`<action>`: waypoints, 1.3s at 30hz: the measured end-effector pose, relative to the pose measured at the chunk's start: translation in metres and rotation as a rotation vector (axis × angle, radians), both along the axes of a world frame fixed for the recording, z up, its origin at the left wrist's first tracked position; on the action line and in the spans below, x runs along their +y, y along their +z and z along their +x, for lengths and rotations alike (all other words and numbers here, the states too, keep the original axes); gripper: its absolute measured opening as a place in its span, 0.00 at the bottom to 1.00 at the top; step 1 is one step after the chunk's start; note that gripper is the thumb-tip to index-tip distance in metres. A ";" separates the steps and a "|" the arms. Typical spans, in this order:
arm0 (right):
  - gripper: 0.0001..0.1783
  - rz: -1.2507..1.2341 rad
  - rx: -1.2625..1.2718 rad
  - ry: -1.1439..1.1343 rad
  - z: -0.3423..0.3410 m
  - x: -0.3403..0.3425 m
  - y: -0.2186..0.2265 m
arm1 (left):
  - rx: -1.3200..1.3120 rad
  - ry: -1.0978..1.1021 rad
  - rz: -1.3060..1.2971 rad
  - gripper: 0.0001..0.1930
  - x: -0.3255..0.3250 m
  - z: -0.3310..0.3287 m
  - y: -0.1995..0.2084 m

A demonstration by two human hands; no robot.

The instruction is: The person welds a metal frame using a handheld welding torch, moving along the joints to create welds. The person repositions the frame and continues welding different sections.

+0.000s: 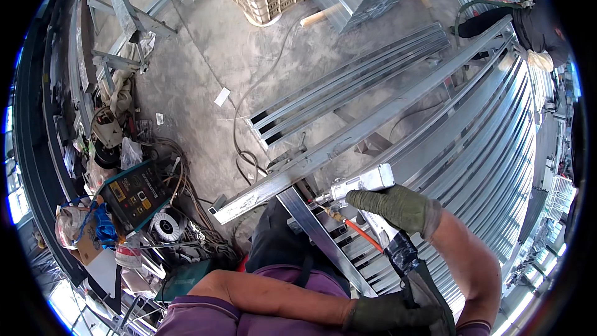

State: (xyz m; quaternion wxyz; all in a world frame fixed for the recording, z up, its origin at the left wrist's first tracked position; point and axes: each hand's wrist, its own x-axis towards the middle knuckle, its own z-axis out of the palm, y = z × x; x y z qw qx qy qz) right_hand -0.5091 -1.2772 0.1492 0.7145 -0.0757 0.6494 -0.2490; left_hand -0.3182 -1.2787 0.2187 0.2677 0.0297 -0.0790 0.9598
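Note:
My right hand point(401, 207), in a green work glove, is closed around a white welding gun point(367, 182). Its nozzle points left, close to where a square steel tube point(323, 239) meets a long metal beam point(348, 143). An orange hose point(364, 236) with a brass fitting runs from the gun's front back to its handle. Low in front of me, my left hand point(388, 312), also gloved, is wrapped around the gun's thick black cable sleeve point(423, 286); some fingers are hidden. Beyond the tube, several parallel steel bars point(479, 168) form a large rack-like frame.
At left stand a teal-edged control box point(137, 196), a wire spool point(166, 226) and coiled cables point(205, 230). Channel sections point(354, 81) lie on the concrete floor. A plastic crate point(280, 0) stands at the back. Another person point(541, 31) with pale gloves is at the beam's far end.

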 end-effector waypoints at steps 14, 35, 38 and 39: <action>0.35 0.179 -0.082 0.119 -0.013 -0.034 -0.019 | 0.046 -0.065 -0.001 0.28 -0.027 -0.013 -0.022; 0.38 0.157 -0.090 0.118 -0.010 -0.035 -0.028 | 0.075 -0.092 0.008 0.37 -0.031 -0.015 -0.027; 0.38 0.120 -0.071 0.104 -0.008 -0.033 -0.029 | 0.079 -0.150 -0.005 0.38 -0.030 -0.014 -0.027; 0.38 0.108 -0.069 0.101 -0.007 -0.031 -0.031 | 0.080 -0.156 -0.011 0.38 -0.031 -0.013 -0.028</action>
